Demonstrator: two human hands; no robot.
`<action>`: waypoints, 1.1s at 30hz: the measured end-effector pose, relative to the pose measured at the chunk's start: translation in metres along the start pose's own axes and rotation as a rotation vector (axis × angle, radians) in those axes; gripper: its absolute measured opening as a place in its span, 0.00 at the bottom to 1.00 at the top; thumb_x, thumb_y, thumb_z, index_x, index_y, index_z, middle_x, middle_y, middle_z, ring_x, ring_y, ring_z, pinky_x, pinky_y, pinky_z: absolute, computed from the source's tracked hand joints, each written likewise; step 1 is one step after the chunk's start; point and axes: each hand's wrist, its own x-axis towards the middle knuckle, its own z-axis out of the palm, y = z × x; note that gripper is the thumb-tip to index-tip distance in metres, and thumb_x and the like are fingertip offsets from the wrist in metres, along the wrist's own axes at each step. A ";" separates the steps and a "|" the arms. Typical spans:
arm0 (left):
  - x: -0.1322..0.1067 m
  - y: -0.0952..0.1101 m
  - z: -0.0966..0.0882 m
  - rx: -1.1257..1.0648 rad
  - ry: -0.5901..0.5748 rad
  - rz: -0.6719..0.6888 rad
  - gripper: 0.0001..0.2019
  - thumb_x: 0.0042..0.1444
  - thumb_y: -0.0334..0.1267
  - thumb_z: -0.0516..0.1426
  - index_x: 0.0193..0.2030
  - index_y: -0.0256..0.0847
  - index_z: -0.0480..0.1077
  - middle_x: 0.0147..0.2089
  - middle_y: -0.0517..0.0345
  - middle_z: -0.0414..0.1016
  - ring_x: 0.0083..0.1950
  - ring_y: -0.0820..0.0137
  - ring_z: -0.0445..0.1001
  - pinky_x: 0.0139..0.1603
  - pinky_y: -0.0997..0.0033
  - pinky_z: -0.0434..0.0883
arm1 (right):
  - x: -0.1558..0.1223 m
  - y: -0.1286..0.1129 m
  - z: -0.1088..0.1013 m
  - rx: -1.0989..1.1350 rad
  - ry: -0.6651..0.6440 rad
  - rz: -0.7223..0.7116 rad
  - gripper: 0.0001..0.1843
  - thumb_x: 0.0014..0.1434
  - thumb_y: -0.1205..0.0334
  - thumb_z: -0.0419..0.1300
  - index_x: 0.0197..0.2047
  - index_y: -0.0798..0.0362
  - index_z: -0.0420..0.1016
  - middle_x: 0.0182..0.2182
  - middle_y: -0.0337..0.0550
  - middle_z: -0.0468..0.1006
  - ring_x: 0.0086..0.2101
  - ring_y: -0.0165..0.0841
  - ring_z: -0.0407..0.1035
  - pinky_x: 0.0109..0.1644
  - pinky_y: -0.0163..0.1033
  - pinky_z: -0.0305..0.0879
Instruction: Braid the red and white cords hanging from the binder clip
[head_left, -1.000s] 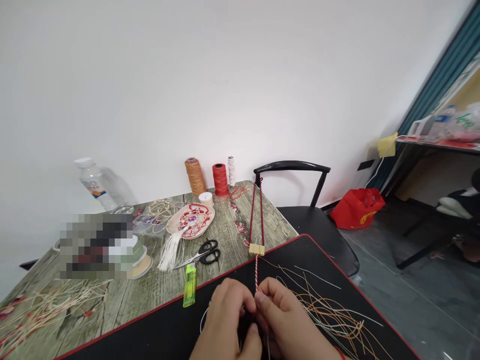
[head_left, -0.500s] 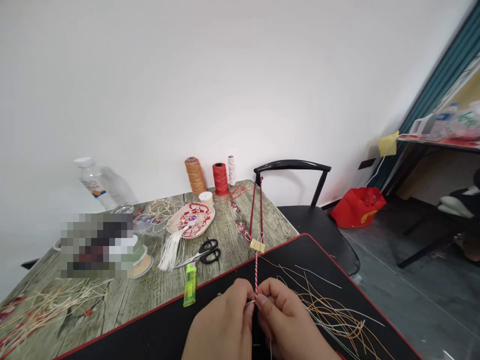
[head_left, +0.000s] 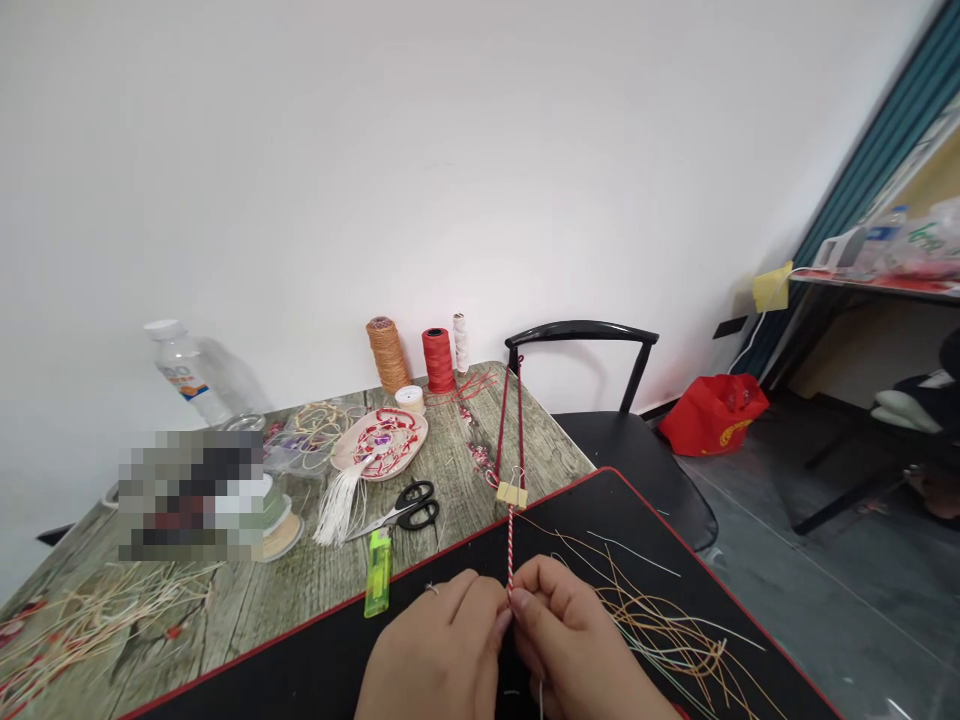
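A red and white braided cord point(head_left: 511, 540) runs down from a yellow binder clip point(head_left: 512, 495), which hangs from dark red cords point(head_left: 502, 425) tied to the chair back. At the cord's lower end my left hand point(head_left: 442, 640) is closed, its fingertips pinching the strands. My right hand point(head_left: 574, 640) pinches the same end from the other side, thumb and forefinger together. A thin pale strand trails below the right fingers. The fingertips hide the exact point where the strands cross.
A black mat point(head_left: 300, 660) lies under my hands, loose tan strands point(head_left: 667, 640) at its right. Beyond its edge are a green lighter point(head_left: 379, 575), black-handled scissors point(head_left: 416, 505), a plate point(head_left: 409, 455) with a tasselled piece, and thread spools point(head_left: 438, 362). A black chair point(head_left: 622, 450) stands behind.
My left hand has turned slightly, its knuckles rising and a ring coming into view. My right hand keeps its pinch in nearly the same place.
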 end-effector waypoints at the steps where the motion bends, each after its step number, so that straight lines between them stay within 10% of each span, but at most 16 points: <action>1: 0.000 0.000 0.000 -0.034 -0.016 -0.020 0.11 0.60 0.30 0.48 0.31 0.43 0.68 0.28 0.55 0.74 0.28 0.65 0.74 0.27 0.69 0.68 | -0.001 -0.002 0.001 0.007 0.005 -0.002 0.19 0.48 0.50 0.66 0.28 0.52 0.61 0.17 0.26 0.58 0.16 0.20 0.46 0.22 0.31 0.39; 14: -0.008 -0.004 0.013 -0.271 0.101 -0.039 0.10 0.62 0.32 0.48 0.39 0.42 0.71 0.33 0.56 0.77 0.32 0.65 0.76 0.33 0.69 0.71 | 0.000 0.006 -0.004 -0.021 0.008 -0.047 0.08 0.50 0.61 0.59 0.32 0.53 0.63 0.15 0.23 0.56 0.17 0.20 0.45 0.21 0.31 0.38; 24: 0.015 0.003 0.005 -1.112 -0.320 -0.721 0.08 0.52 0.40 0.54 0.29 0.38 0.67 0.23 0.65 0.62 0.25 0.74 0.57 0.27 0.74 0.55 | 0.000 0.013 -0.012 -0.238 -0.018 -0.102 0.05 0.51 0.67 0.53 0.35 0.53 0.64 0.16 0.24 0.55 0.18 0.22 0.45 0.22 0.32 0.38; 33: 0.015 -0.007 0.009 -1.214 -0.325 -0.748 0.11 0.48 0.44 0.58 0.26 0.38 0.67 0.22 0.67 0.60 0.26 0.74 0.54 0.29 0.72 0.52 | 0.000 0.009 -0.011 -0.331 -0.054 -0.110 0.02 0.57 0.65 0.51 0.36 0.52 0.61 0.15 0.23 0.55 0.17 0.23 0.46 0.21 0.31 0.41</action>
